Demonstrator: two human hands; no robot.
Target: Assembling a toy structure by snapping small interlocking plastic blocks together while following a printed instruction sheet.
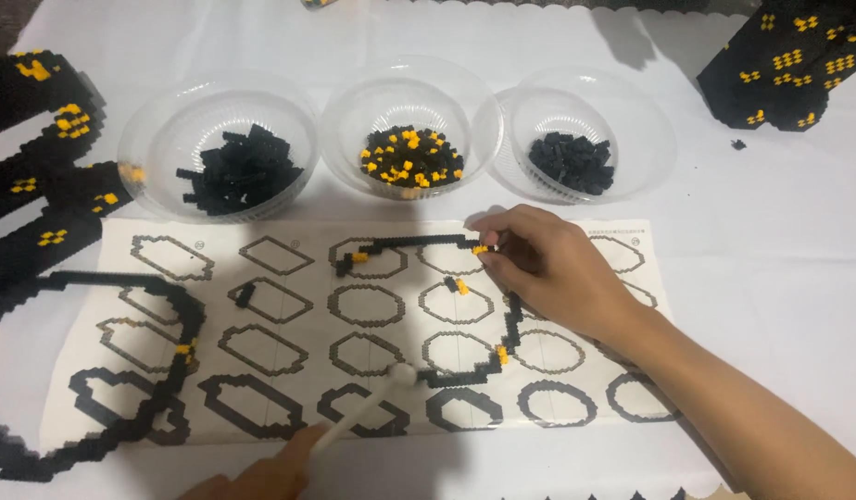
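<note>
Brick outline [428, 310]: lying on the printed sheet [289, 278], centre of the surface.
Right hand [544, 268]: fingertips pinching together on the outline's 1 o'clock corner.
Left hand [261, 477]: at 7 o'clock, gripping a white stick [368, 407].
Bowls [405, 111]: sitting at 12 o'clock.

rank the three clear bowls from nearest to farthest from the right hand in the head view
From the right hand:
1. Bowl of small black pieces, just above the hand, on the right.
2. Bowl of black and yellow pieces, middle.
3. Bowl of longer black pieces, far left.
</note>
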